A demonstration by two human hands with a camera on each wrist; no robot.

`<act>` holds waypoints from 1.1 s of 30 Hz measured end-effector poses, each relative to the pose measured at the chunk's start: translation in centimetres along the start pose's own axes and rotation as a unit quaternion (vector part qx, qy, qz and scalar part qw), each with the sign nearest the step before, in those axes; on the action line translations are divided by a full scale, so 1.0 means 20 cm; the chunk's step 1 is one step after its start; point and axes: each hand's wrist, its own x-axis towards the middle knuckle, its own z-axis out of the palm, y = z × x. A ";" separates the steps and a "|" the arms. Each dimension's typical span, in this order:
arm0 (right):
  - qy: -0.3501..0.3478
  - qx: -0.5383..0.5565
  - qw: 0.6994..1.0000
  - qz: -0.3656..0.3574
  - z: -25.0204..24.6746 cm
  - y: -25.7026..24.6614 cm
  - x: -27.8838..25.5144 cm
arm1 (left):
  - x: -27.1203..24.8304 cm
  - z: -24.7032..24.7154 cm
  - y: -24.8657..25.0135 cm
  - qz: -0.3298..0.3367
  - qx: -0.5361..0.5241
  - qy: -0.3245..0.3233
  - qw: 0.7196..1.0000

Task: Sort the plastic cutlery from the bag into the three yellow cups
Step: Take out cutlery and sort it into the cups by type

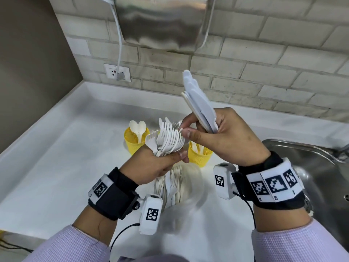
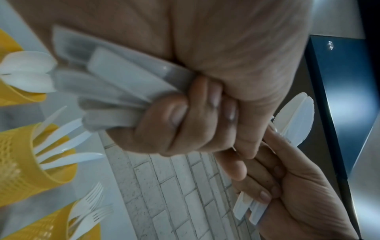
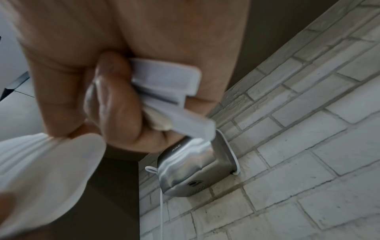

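My left hand (image 1: 168,159) grips a fanned bundle of white plastic forks (image 1: 170,138) by the handles, tines up. In the left wrist view its fingers (image 2: 185,116) curl round those handles. My right hand (image 1: 200,131) holds a stack of white knives (image 1: 198,103) pointing up, while its thumb and forefinger touch the fork tines. Three yellow cups stand behind: one with spoons (image 1: 133,143), one at the right (image 1: 198,157), and the middle one hidden by the forks. The left wrist view shows the spoon cup (image 2: 14,95), the knife cup (image 2: 24,162) and the fork cup (image 2: 51,224). The clear bag (image 1: 175,188) with more cutlery lies under my hands.
The white counter (image 1: 66,157) runs back to a brick wall. A steel sink (image 1: 311,167) lies at the right. A metal hand dryer (image 1: 160,21) hangs on the wall above, its cord plugged into a socket (image 1: 117,72).
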 end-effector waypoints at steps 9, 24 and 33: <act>0.029 0.081 0.995 -0.055 -0.08 0.04 -0.09 | 0.03 0.12 -0.03 -0.002 0.029 0.006 1.000; 0.078 0.204 0.976 -0.007 -0.18 0.21 -0.09 | 0.15 0.19 -0.06 -0.061 0.000 -0.002 0.998; 0.184 0.389 0.903 0.007 -0.19 0.30 0.01 | 0.19 0.20 -0.06 -0.051 0.016 0.027 0.998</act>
